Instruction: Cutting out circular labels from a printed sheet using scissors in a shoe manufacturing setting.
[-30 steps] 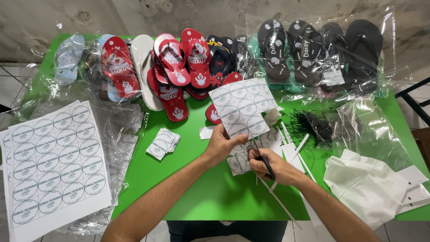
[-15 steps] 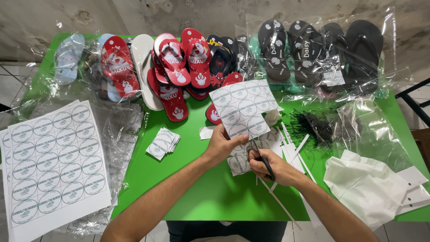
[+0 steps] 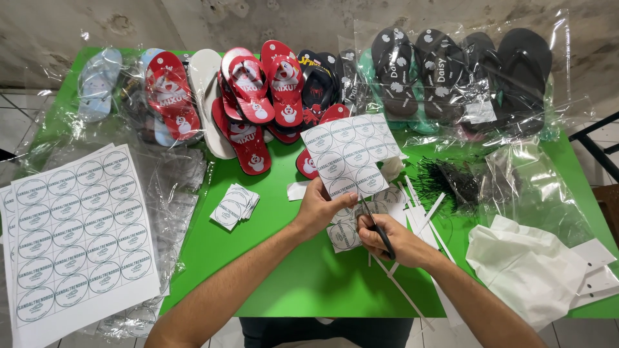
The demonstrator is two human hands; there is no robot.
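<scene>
My left hand (image 3: 320,207) holds up a partly cut white sheet of round printed labels (image 3: 346,154) by its lower edge. My right hand (image 3: 393,241) grips black-handled scissors (image 3: 377,229), whose blades point up at the sheet's bottom edge. Cut label squares (image 3: 345,235) lie under and between my hands on the green table (image 3: 290,283). A small stack of cut labels (image 3: 233,206) sits to the left of my left hand.
Full label sheets (image 3: 74,235) lie on clear plastic at the left. Red, white and dark flip-flops (image 3: 258,96) line the back, some black pairs in clear bags (image 3: 464,77). Paper strips (image 3: 422,216), black ties (image 3: 448,180) and white bags (image 3: 529,270) lie at the right.
</scene>
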